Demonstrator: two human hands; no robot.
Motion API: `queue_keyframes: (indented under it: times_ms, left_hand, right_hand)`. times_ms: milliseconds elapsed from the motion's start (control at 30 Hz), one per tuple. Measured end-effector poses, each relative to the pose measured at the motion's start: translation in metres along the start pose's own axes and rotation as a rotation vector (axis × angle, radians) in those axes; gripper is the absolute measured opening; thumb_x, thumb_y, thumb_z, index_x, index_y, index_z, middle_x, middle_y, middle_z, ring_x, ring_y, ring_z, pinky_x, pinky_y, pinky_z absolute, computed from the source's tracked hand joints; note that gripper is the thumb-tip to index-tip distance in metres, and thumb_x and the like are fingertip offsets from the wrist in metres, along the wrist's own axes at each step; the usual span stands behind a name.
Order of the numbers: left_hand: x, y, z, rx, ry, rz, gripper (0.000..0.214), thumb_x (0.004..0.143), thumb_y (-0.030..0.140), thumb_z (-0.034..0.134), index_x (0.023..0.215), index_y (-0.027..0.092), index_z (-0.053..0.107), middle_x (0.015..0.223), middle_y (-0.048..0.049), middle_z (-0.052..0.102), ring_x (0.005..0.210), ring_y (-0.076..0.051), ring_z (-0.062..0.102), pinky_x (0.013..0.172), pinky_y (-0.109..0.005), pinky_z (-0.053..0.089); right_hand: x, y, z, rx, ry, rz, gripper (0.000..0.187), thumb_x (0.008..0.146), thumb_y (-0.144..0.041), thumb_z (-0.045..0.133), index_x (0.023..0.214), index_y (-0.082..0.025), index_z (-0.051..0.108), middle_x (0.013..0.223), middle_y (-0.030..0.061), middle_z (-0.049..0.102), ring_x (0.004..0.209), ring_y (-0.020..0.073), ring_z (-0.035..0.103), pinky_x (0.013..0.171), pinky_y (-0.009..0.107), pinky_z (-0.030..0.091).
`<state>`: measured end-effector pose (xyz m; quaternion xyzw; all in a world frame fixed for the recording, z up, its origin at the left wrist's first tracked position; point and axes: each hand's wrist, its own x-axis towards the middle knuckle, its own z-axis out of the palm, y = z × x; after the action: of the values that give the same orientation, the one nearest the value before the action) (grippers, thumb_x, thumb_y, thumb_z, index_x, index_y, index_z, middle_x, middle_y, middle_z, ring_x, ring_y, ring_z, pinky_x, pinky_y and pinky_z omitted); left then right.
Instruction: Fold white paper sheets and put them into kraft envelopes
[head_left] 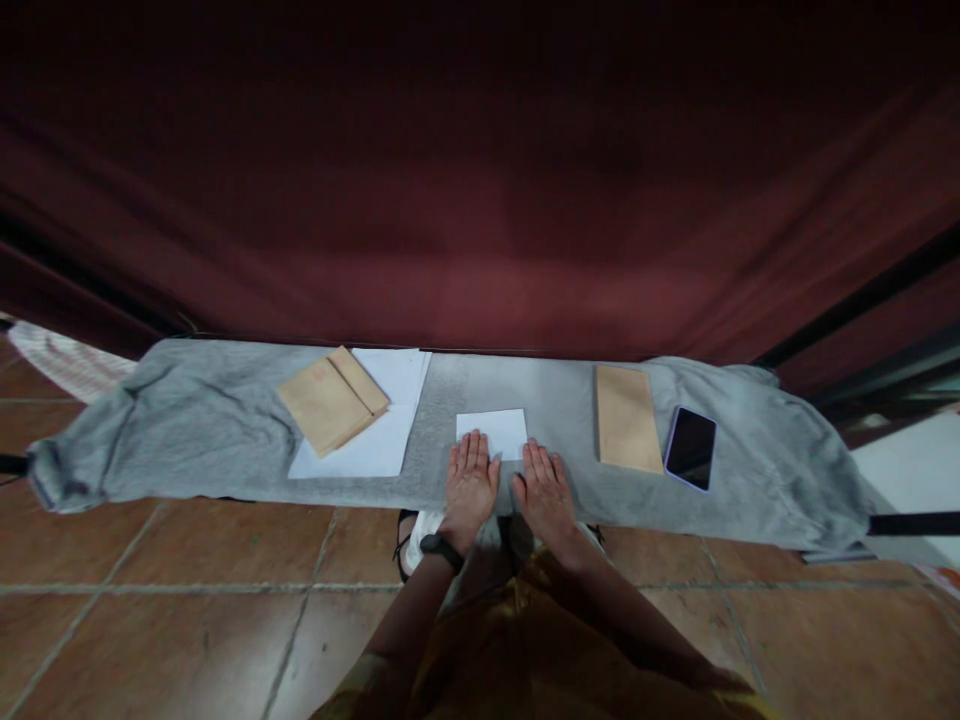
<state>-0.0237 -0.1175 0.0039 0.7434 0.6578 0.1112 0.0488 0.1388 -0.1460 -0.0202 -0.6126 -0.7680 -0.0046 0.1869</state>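
A small white sheet of paper (491,425), perhaps folded, lies on the grey cloth in front of me. My left hand (472,482) rests flat with its fingers on the lower left part of the paper. At the paper's lower right corner, my right hand (546,492) lies palm down, fingers stretched out and touching or very near the edge. Neither hand grips anything. To the right of my hands is a brown envelope (628,418), and more brown envelopes (324,405) lie on a stack of white paper (375,455) to the left.
A phone (691,448) with a pale purple case lies right of the single envelope. Grey cloth (210,420) covers the long narrow surface, wrinkled at both ends. Dark red fabric (480,220) rises along the far edge. Tiled floor (225,560) shows below.
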Motion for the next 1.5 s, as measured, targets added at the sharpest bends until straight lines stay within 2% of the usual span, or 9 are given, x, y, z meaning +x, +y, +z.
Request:
queue_keyframes:
  times_ms: [167,300,467,600,867,1033,1167,1333,1500]
  left_hand:
    - [0.027,0.022,0.004,-0.076,-0.111,0.176,0.053,0.108,0.034,0.026,0.156,0.02,0.042,0.165,-0.0054,0.039,0.157,-0.023,0.025,0.129,-0.048,0.024]
    - [0.047,0.031,0.006,-0.11,-0.156,0.282,0.054,0.108,0.034,0.024,0.154,0.017,0.044,0.165,-0.0061,0.038,0.157,-0.022,0.026,0.129,-0.047,0.024]
    - [0.064,0.03,0.007,-0.104,-0.135,0.317,0.055,0.108,0.039,0.026,0.156,0.016,0.042,0.164,-0.0079,0.039,0.156,-0.02,0.028,0.129,-0.044,0.024]
    - [0.064,0.019,0.008,-0.075,-0.103,0.278,0.056,0.107,0.038,0.028,0.157,0.014,0.04,0.164,-0.0113,0.039,0.156,-0.021,0.028,0.128,-0.044,0.025]
    - [0.035,-0.02,0.004,0.004,-0.023,0.093,0.057,0.106,0.035,0.029,0.159,0.014,0.035,0.166,-0.0122,0.035,0.157,-0.022,0.026,0.129,-0.047,0.021]
    - [0.033,-0.021,-0.002,0.026,-0.062,0.1,0.057,0.105,0.029,0.031,0.159,0.011,0.035,0.166,-0.0131,0.034,0.157,-0.023,0.024,0.129,-0.047,0.02]
    - [0.035,-0.02,-0.002,0.033,-0.081,0.094,0.057,0.104,0.024,0.028,0.159,0.011,0.035,0.166,-0.0127,0.036,0.157,-0.023,0.023,0.129,-0.047,0.021]
    - [0.034,-0.021,0.003,0.022,-0.028,0.085,0.056,0.106,0.031,0.029,0.159,0.012,0.037,0.167,-0.0127,0.031,0.157,-0.024,0.023,0.128,-0.047,0.024]
    - [0.035,-0.022,0.01,0.03,0.027,0.043,0.062,0.107,0.04,0.028,0.157,0.006,0.037,0.165,-0.0169,0.035,0.156,-0.027,0.026,0.128,-0.048,0.025]
  right_hand:
    - [0.001,-0.002,-0.002,-0.01,-0.039,0.003,0.054,0.105,-0.024,0.039,0.156,-0.009,0.042,0.163,0.0151,0.04,0.151,0.0274,0.037,0.125,0.05,0.026]
    - [0.0,-0.001,-0.002,-0.014,-0.043,0.004,0.054,0.104,-0.023,0.04,0.156,-0.007,0.042,0.162,0.0157,0.042,0.151,0.0283,0.037,0.126,0.05,0.024]
    - [0.002,0.001,0.001,0.012,-0.04,0.001,0.058,0.104,-0.026,0.041,0.159,-0.008,0.037,0.159,0.0168,0.045,0.149,0.03,0.041,0.126,0.051,0.025]
    - [0.002,0.0,0.001,0.007,-0.018,0.006,0.059,0.105,-0.028,0.04,0.16,-0.009,0.035,0.162,0.0154,0.041,0.15,0.0286,0.039,0.126,0.05,0.025]
    - [0.012,-0.002,-0.001,0.061,0.002,0.029,0.055,0.108,-0.03,0.034,0.158,-0.008,0.038,0.162,0.0145,0.042,0.152,0.027,0.037,0.126,0.05,0.027]
    - [0.061,-0.02,0.005,0.146,-0.092,-0.032,0.054,0.109,-0.035,0.031,0.157,-0.014,0.041,0.165,0.0095,0.037,0.153,0.0224,0.034,0.127,0.045,0.026]
    - [0.09,-0.026,0.016,0.147,-0.172,-0.047,0.055,0.11,-0.039,0.029,0.156,-0.012,0.044,0.165,0.0103,0.037,0.153,0.0222,0.035,0.127,0.043,0.027]
    - [0.089,-0.009,0.029,0.088,-0.12,-0.041,0.057,0.109,-0.038,0.032,0.158,-0.009,0.038,0.165,0.0125,0.035,0.154,0.0227,0.031,0.128,0.045,0.023]
    - [0.077,0.007,0.034,0.044,-0.021,-0.02,0.059,0.109,-0.04,0.035,0.157,-0.006,0.039,0.164,0.0153,0.037,0.153,0.0265,0.035,0.127,0.047,0.023]
